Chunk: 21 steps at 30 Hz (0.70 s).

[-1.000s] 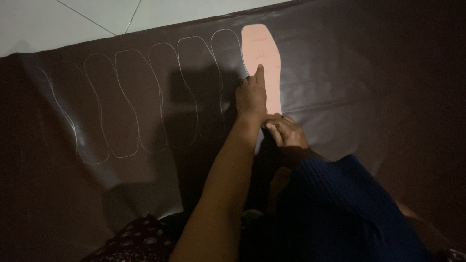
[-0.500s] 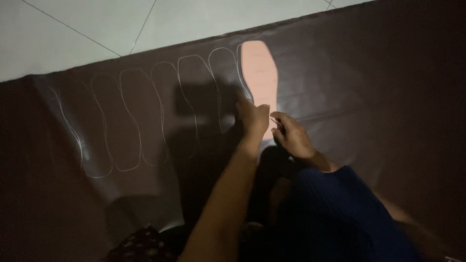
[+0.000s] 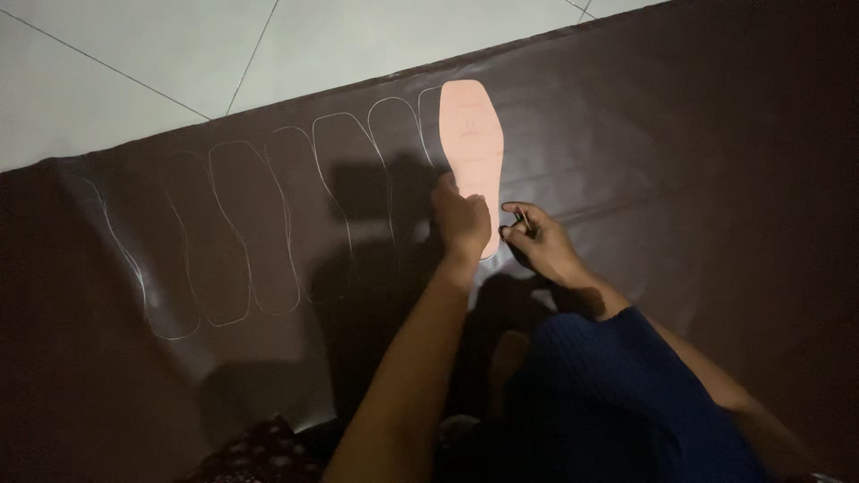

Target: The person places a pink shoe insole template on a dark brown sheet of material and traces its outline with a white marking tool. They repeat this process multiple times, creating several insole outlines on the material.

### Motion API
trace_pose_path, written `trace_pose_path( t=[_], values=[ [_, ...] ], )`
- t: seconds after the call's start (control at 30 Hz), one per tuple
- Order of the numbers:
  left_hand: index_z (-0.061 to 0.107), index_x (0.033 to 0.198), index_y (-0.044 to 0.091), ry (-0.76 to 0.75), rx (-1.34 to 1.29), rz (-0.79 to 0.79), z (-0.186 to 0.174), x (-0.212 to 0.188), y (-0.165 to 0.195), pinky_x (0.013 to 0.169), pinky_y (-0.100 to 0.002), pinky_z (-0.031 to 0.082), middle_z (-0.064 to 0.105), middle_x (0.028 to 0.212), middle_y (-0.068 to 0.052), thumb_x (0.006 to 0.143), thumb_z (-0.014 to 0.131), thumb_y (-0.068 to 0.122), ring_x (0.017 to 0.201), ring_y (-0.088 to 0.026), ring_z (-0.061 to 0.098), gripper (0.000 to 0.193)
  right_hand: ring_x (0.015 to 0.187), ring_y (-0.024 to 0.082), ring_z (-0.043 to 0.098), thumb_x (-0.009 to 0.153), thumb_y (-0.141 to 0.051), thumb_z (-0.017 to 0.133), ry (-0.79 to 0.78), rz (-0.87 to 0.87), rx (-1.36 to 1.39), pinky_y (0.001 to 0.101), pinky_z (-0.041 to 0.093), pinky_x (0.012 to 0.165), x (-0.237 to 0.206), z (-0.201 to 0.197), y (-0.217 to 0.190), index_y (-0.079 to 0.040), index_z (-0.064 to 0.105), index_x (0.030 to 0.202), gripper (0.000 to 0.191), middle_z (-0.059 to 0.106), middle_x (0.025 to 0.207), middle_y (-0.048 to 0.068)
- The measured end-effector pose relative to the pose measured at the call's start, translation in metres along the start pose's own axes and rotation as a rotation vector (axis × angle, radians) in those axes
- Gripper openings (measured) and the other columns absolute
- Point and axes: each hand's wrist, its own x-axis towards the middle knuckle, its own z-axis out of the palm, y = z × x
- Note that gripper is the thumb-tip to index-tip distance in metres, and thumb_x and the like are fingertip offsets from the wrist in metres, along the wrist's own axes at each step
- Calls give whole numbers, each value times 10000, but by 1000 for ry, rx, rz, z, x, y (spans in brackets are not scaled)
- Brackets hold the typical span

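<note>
A pink sole-shaped template (image 3: 472, 143) lies flat on a dark brown leather sheet (image 3: 680, 161). My left hand (image 3: 462, 217) presses down on the template's lower part, fingers curled. My right hand (image 3: 539, 243) sits just right of the template's lower end, pinching a thin pen (image 3: 520, 221) whose tip touches the sheet near the template's edge. Several pale sole outlines (image 3: 268, 224) are drawn in a row to the left of the template.
The sheet lies on a white tiled floor (image 3: 179, 63) that shows along the top left. My knee in dark blue cloth (image 3: 608, 394) fills the lower middle. A patterned fabric (image 3: 259, 452) shows at the bottom edge.
My left hand slid down the template from an outstretched finger to a curled press. My right hand moved right and down along the template's lower edge with the pen.
</note>
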Motion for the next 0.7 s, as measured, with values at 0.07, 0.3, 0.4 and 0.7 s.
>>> trace_pose_path(
  t=[0.07, 0.3, 0.4, 0.7],
  values=[
    [417, 1391, -139, 26, -61, -3, 4, 0, -4, 1098, -456, 435, 537, 1335, -340, 805, 629, -7, 1270, -428, 559, 638, 654, 52, 519, 965, -58, 658, -30, 41, 12, 213, 458, 555, 1, -3, -1, -40, 551, 1423, 471, 589, 788, -31],
    [436, 1365, -111, -87, 89, -173, 0, 2, 11, 1041, -431, 514, 600, 1261, -306, 826, 657, 68, 1140, -379, 651, 609, 591, 48, 489, 970, -65, 645, -88, 33, -2, 210, 433, 512, 1, -12, -6, -45, 555, 1439, 478, 604, 770, -25],
    [571, 1244, -67, -27, 202, -131, -4, 2, 17, 983, -468, 525, 613, 1223, -307, 785, 709, 57, 1094, -403, 650, 495, 565, 47, 490, 961, -78, 623, -115, 97, 13, 208, 428, 494, 6, -15, -5, -58, 529, 1441, 490, 680, 815, -18],
    [671, 1068, 27, -157, 185, -34, -16, 3, 39, 830, -468, 566, 732, 988, -210, 789, 725, 139, 927, -381, 727, 305, 549, 36, 459, 945, -123, 623, -140, 148, 126, 194, 377, 468, 11, -28, 9, -42, 578, 1427, 491, 711, 877, 0]
  ],
)
